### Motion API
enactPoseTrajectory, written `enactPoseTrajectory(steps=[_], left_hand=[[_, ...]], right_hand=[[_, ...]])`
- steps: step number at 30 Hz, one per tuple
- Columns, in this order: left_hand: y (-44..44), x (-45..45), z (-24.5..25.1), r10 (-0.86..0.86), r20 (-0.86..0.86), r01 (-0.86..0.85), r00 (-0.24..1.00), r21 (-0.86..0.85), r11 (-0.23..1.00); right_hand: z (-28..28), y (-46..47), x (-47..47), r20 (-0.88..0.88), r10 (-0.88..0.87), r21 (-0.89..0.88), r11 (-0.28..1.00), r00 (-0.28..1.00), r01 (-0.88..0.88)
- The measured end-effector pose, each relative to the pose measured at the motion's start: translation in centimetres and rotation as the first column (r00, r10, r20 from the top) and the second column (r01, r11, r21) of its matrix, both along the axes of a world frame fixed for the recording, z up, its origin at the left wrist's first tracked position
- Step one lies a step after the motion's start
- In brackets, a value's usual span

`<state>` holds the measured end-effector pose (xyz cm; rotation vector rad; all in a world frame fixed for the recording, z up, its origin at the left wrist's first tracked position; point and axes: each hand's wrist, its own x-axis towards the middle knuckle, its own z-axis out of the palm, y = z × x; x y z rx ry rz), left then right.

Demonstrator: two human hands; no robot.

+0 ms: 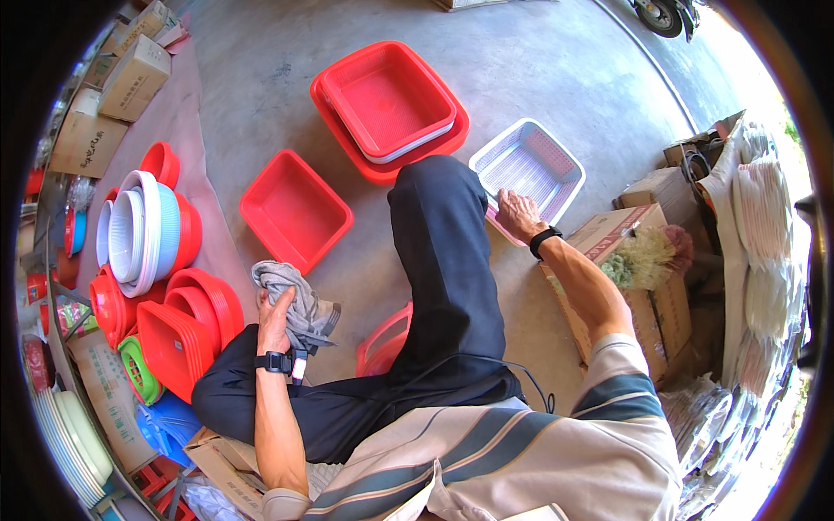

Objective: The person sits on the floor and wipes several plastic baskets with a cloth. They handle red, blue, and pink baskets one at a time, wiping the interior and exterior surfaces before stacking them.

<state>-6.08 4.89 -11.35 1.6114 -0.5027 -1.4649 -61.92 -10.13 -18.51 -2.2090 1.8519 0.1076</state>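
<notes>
My left hand [276, 312] grips a bunched grey cloth [298, 305] above my bent leg. Just beyond the cloth, an empty red rectangular plastic basin [296, 205] rests on the concrete floor. My right hand [519, 213] is on the near rim of a white plastic basket [531, 166] with perforated walls; its fingertips are partly hidden, and a pinkish edge shows beneath it. Beyond my raised knee, a red basket [391, 98] sits nested with a white one inside a larger red basin [456, 140].
Stacks of red basins [172, 345] and pale blue and white colanders [127, 234] stand at left, near cardboard boxes [135, 78]. At right are an open carton [612, 228], dried flowers [642, 257] and plastic-wrapped stacks [765, 260]. A red plastic stool [384, 345] is partly under me.
</notes>
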Motion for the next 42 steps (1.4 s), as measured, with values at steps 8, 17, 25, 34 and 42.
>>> enactPoseTrajectory(steps=[8, 17, 25, 34, 42], left_hand=[[-0.3, -0.4, 0.7, 0.019, 0.028, -0.019, 0.999, -0.008, 1.0], [-1.1, -1.4, 3.3, -0.013, -0.088, 0.006, 0.996, -0.079, 0.997], [-4.7, -2.9, 12.6, 0.084, -0.419, -0.181, 0.904, -0.198, 0.963], [-10.0, -3.5, 16.1, 0.068, -0.193, -0.155, 0.979, -0.479, 0.864], [-6.2, -3.7, 9.1, 0.379, 0.083, -0.281, 0.922, -0.532, 0.798]], right_hand=[[2.8, -1.5, -2.7, 0.227, 0.05, -0.117, 0.993, 0.973, -0.024], [12.5, -5.6, -5.4, 0.3, -0.136, -0.255, 0.942, 0.944, 0.217], [28.4, -7.3, 6.3, 0.166, 0.435, -0.746, 0.643, 0.885, -0.176], [30.2, -4.7, 25.4, -0.225, 0.859, -0.692, 0.191, 0.459, -0.696], [23.3, 1.4, 28.5, 0.209, 0.889, -0.644, 0.439, 0.408, -0.627]])
